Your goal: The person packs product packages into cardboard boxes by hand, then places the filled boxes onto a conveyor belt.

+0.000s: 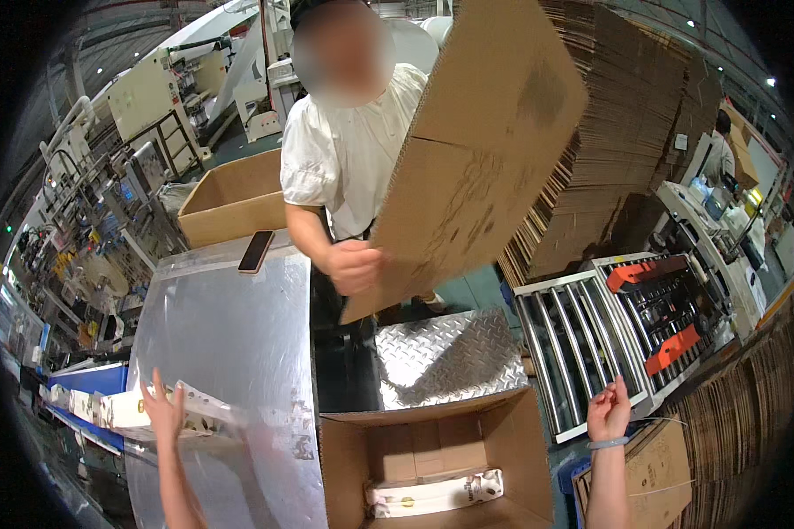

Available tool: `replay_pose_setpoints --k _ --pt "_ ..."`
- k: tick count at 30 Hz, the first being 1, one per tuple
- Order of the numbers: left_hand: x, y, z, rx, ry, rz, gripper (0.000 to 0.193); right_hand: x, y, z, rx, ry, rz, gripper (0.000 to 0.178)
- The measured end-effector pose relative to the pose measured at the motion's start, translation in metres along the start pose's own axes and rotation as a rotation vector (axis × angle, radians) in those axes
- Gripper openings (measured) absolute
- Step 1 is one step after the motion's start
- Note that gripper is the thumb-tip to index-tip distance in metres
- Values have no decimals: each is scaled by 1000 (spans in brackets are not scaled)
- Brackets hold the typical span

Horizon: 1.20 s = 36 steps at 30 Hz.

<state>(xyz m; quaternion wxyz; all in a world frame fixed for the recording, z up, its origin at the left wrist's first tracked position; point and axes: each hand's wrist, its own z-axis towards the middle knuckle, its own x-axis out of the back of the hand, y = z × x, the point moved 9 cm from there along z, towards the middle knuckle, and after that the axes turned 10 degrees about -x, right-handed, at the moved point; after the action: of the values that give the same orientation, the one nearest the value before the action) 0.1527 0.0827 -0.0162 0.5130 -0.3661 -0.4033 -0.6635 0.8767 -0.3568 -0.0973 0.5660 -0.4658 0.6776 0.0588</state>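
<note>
My left hand (163, 411) is over the metal table, fingers spread, touching a long white printed pack (125, 414). The right end of the packs there is blurred. My right hand (609, 413) hangs beside the roller conveyor, fingers loosely bent and apart, holding nothing; a pale bracelet circles that wrist. Between my arms stands an open cardboard box (344, 441) with a white printed pack (437, 494) lying along its bottom. Across from me, a person in a white top grips a large flat cardboard sheet (481, 167) with one hand (353, 266), holding it tilted upright.
A phone (256, 251) rests on the far part of the metal table (229, 309). Behind the box is a diamond-plate step (454, 353). The roller conveyor (573, 353) has red parts (672, 350). Stacked cardboard (626, 150) rises at right; machinery (88, 229) stands left.
</note>
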Motion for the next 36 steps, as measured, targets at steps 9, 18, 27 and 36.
replay_pose_setpoints --k 9,18,27,36 --pt "-14 -10 -34 215 -197 34 46 -221 148 -110 384 -500 -1209 13" --pt "111 139 -195 -451 -577 -557 59 -252 489 -217 -29 -1321 -1759 90" --pt "43 -162 12 150 -66 -102 75 -230 518 -194 -320 -1002 -1679 109" --pt "2 -199 48 425 -301 140 65 -246 545 -192 -689 -972 -1574 105"
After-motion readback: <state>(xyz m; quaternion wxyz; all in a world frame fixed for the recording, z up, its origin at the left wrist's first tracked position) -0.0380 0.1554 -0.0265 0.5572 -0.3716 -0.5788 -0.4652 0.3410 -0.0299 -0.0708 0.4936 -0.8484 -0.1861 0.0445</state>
